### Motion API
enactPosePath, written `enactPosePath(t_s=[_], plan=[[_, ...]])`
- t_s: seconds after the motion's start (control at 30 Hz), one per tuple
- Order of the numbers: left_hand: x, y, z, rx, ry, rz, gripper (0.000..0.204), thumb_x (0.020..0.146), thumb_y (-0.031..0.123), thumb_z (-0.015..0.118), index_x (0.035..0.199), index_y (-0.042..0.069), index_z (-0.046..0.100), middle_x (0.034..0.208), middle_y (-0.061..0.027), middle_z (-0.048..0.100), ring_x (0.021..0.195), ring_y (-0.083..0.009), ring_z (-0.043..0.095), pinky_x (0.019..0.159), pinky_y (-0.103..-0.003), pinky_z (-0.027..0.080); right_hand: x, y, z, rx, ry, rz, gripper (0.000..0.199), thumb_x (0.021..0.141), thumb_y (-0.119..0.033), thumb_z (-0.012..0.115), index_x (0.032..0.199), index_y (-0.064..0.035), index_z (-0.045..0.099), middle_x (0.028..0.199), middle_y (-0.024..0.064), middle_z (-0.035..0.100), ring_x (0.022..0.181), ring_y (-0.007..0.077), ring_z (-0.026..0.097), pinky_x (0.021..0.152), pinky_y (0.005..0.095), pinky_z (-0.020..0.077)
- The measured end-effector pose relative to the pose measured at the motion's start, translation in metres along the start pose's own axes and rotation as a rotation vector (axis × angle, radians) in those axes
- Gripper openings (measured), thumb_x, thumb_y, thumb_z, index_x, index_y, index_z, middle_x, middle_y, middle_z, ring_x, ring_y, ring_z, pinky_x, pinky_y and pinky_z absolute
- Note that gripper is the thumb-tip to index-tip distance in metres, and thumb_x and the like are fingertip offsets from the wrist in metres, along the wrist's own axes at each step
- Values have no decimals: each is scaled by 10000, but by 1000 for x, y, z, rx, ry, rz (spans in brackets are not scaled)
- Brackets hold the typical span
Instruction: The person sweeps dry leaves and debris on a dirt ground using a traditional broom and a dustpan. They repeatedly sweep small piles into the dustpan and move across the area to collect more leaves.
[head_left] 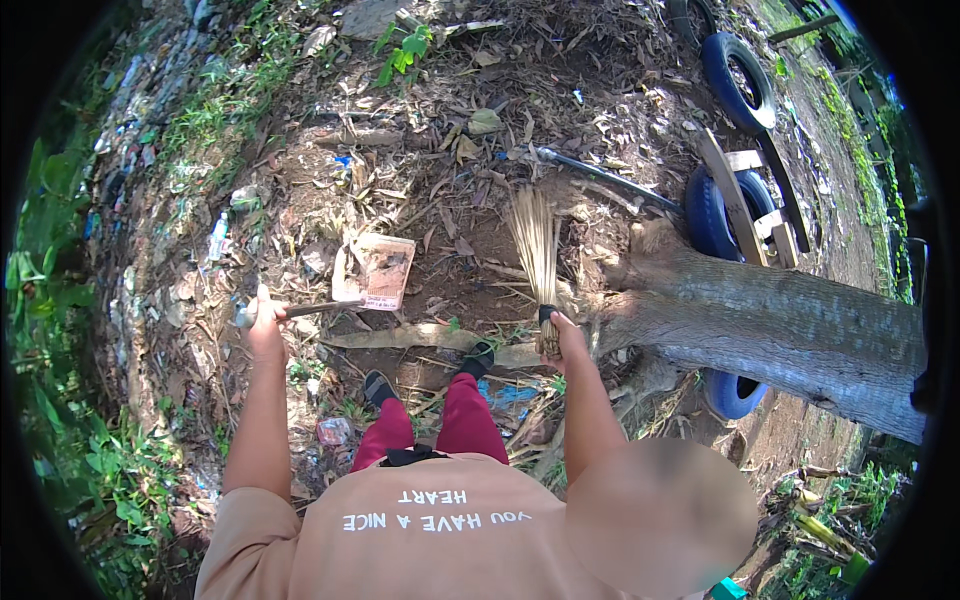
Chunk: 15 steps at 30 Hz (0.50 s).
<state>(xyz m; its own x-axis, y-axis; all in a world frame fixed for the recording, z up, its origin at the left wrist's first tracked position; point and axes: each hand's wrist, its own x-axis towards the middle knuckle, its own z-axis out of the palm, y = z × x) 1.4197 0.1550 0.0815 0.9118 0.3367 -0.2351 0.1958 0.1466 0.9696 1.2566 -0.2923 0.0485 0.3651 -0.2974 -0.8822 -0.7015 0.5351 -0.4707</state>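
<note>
A strip of leaf-strewn ground between the dustpan and the stick broom leaves room for a hand to pass. The tree trunk blocks the way to the right of the right hand, with tyres beside it. Past the bristle tips slants a pole; a long piece of wood crosses low before the feet.

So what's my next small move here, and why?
Probably draw the stick broom leftward toward the dustpan: your right hand grips the broom, your left hand holds the dustpan's handle, and dry leaves litter the ground between.
</note>
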Motion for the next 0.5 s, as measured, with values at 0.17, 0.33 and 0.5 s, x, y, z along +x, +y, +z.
enactPosePath(t_s=[0.17, 0.33, 0.5], plan=[[-6, -8, -57, 30, 75, 11, 312, 899, 214, 476, 642, 38, 491, 572, -26, 514, 541, -103, 471, 517, -234, 358, 30, 57, 102, -227, -119, 143, 198, 803, -260, 561, 920, -135, 463, 683, 58, 500, 506, 210, 525, 404, 359, 406], [-12, -6, -91, 139, 222, 17, 339, 892, 234, 482, 610, 46, 479, 563, -17, 505, 532, -103, 450, 523, -242, 365, 9, 106, 166, -393, -330, 245, 271, 781, -204, 597, 1031, -122, 535, 727, 44, 526, 543, 171, 535, 463, 353, 453], [-10, 10, -122, 183, 341, -52, 384, 878, 299, 494, 573, 66, 463, 571, -24, 512, 568, -102, 481, 518, -236, 364, -14, 66, 119, -343, -451, 51, 571, 772, -186, 599, 1302, -197, 386, 697, 62, 544, 489, 183, 535, 396, 365, 408]])
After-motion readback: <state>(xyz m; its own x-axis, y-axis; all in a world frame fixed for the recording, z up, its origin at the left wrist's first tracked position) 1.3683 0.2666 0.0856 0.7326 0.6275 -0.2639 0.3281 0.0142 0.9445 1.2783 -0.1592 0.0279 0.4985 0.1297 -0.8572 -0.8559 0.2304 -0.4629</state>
